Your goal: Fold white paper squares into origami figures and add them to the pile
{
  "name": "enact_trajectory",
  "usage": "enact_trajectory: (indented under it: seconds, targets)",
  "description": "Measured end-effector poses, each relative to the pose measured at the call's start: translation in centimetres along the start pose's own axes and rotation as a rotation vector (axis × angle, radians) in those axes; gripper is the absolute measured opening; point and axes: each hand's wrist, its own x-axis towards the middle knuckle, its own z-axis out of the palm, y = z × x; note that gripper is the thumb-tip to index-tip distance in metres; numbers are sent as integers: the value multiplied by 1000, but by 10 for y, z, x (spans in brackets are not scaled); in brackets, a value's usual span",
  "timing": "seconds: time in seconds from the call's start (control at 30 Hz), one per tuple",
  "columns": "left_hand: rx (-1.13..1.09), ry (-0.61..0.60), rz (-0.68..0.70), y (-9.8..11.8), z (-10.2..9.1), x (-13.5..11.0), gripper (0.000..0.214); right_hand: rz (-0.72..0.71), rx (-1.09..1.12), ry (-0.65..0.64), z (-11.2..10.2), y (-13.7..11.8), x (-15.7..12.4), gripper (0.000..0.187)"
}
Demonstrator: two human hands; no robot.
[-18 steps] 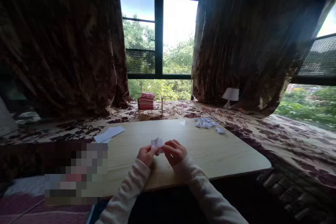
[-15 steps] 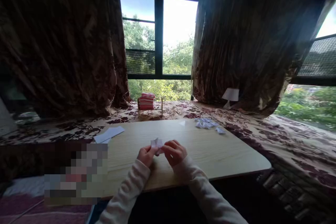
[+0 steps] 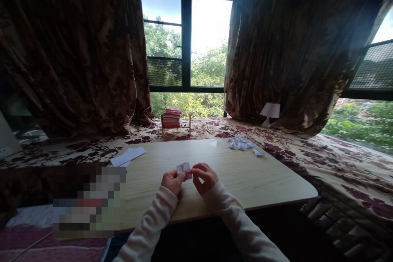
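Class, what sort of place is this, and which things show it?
Probably a room in a home: patterned curtains hang beside a window, and a small lamp stands on flowered cloth.

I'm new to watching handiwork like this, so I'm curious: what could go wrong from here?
The small folded paper could slip or crease, since the left hand just pinches it. The loose white pieces near the far edge of the table might scatter if bumped.
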Motion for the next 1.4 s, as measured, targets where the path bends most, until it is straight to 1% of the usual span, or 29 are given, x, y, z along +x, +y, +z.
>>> enact_trajectory:
  seconds: [0.13,0.33,0.47,0.53,0.8,0.93,1.1,1.27,1.4]
  targets:
    - [-9,6,10,0,2,-1,25,138,52,-3,1,-3,0,21]
    - [-39,-22,25,3,4,-4,29,175,36,-8,8,4,0,7]
    - [-50,-52,31,4,6,-5,31,242,41,-30,10,7,0,4]
    - [-45,-52,27,3,6,-4,31,269,50,-43,10,7,-1,7]
    - [-42,-21,39,-1,3,-3,33,281,64,-53,8,8,-1,8]
    - [-21,-44,51,0,3,-3,34,279,65,-84,9,10,-1,12]
    - [16,-78,63,-1,4,-4,26,239,83,-96,6,12,-1,14]
    - [26,-119,82,-1,4,-4,25,304,139,-113,10,12,-4,17]
    - [17,-98,67,-3,3,-3,26,338,177,-111,14,14,-5,18]
